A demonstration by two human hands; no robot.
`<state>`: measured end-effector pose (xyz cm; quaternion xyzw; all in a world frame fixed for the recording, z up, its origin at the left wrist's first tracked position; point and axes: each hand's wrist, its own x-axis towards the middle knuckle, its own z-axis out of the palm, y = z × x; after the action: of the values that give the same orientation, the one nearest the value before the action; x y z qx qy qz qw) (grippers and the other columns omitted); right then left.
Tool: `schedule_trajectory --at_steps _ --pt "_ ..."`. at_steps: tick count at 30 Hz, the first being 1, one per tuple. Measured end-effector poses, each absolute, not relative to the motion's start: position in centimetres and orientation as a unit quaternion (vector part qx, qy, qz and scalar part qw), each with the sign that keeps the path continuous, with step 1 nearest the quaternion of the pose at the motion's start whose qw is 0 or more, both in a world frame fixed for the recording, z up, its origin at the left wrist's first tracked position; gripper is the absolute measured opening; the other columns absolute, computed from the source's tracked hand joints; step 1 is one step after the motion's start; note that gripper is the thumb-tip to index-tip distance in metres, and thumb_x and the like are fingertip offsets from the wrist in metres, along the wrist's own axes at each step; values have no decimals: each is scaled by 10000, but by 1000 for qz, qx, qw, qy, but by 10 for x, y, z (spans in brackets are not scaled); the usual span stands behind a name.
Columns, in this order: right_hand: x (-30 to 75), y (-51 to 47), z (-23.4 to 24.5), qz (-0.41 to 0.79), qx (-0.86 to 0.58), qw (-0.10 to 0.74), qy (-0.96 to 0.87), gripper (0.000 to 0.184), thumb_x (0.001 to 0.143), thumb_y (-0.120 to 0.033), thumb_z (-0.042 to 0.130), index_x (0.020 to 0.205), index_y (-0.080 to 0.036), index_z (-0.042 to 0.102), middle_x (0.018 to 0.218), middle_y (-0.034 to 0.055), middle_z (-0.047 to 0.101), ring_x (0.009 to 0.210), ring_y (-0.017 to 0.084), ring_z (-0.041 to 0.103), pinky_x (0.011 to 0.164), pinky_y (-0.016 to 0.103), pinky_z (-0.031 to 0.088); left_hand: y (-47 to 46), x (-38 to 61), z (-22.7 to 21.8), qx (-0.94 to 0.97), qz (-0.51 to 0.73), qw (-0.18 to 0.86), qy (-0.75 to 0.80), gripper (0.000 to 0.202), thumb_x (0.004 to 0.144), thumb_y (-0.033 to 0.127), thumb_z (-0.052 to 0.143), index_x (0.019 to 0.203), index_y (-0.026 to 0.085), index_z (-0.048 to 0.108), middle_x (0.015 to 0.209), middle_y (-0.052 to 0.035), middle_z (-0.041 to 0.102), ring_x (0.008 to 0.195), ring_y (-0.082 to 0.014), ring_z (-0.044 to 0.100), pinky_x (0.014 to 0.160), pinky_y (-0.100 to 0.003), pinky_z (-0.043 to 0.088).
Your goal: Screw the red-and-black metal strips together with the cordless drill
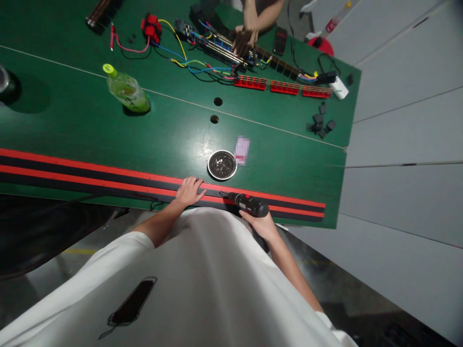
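Observation:
My right hand (263,225) is wrapped round the grip of a black cordless drill (249,204) with a small red mark on top. The drill's bit points left, over the long red and black strips (289,203) along the table's near edge. Whether its tip touches them I cannot tell. My left hand (189,191) rests on the strips left of the bit, fingers apart and holding nothing. Just beyond the strips sits a round dish (222,165) of small dark, shiny pieces. A blurred pinkish card or packet (242,150) lies against its right side.
On the green table (173,130) stands a green-capped bottle (128,91). Wires and red strip pieces (282,87) lie at the far side, where another person's hands (246,38) work. Small black parts (320,123) lie to the right. A can (5,82) is far left.

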<state>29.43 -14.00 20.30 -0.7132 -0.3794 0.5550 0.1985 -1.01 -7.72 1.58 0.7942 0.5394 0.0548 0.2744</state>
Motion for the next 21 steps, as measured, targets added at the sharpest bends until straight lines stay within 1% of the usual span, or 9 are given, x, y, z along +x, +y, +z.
schedule_trajectory --at_steps 2,4,6,8,10,13,15,17,21 --pt "301 -141 208 594 -698 206 -343 416 776 -586 868 778 -194 728 528 -12 592 472 149 507 493 290 439 -78 -6 26 770 105 296 556 445 1011 485 528 1280 203 741 1279 -186 672 1295 -362 546 1155 -538 359" --pt "308 -143 212 617 -689 220 -310 483 752 -629 881 682 -190 693 505 -7 574 434 124 459 462 279 389 -79 2 38 712 169 349 585 389 1028 475 509 1131 222 785 1215 -154 711 1261 -338 582 1146 -537 383" --pt "317 -146 214 632 -684 236 -278 503 728 -643 899 695 -178 709 556 11 616 437 115 463 454 272 379 -79 15 48 609 235 459 602 401 1027 489 505 1084 207 785 1092 -130 748 1092 -285 662 1019 -470 493" --pt "324 -149 215 652 -678 237 -244 504 722 -643 904 738 -169 734 615 24 654 445 109 477 449 263 381 -79 29 54 488 261 595 583 430 978 546 566 1086 188 777 961 -105 757 864 -236 691 843 -404 550" --pt "328 -152 215 670 -674 231 -212 502 724 -644 901 766 -168 746 627 21 654 451 107 485 443 251 377 -80 41 57 403 266 681 550 457 899 599 665 1039 178 775 916 -89 760 744 -196 676 709 -340 533" --pt "330 -157 217 685 -664 232 -190 489 736 -642 888 775 -176 743 570 1 608 452 111 480 442 242 375 -81 53 60 344 268 730 527 464 811 614 765 950 171 771 839 -76 752 670 -163 650 595 -279 459" --pt "329 -158 221 688 -660 238 -187 482 739 -637 883 772 -179 736 538 -7 581 449 115 476 444 241 381 -81 58 63 308 271 745 526 438 776 583 811 904 168 762 787 -66 738 637 -144 625 572 -265 437" --pt "327 -159 224 687 -660 243 -181 479 738 -633 883 776 -179 734 545 -6 582 450 113 474 441 240 384 -81 61 69 259 279 766 518 400 759 532 848 894 168 752 793 -64 732 651 -136 626 589 -263 461" --pt "326 -160 229 677 -665 264 -173 467 722 -608 902 790 -178 735 684 20 667 463 97 484 437 240 393 -80 61 85 227 294 797 476 345 816 493 835 891 178 716 849 -77 722 723 -153 657 691 -303 545"
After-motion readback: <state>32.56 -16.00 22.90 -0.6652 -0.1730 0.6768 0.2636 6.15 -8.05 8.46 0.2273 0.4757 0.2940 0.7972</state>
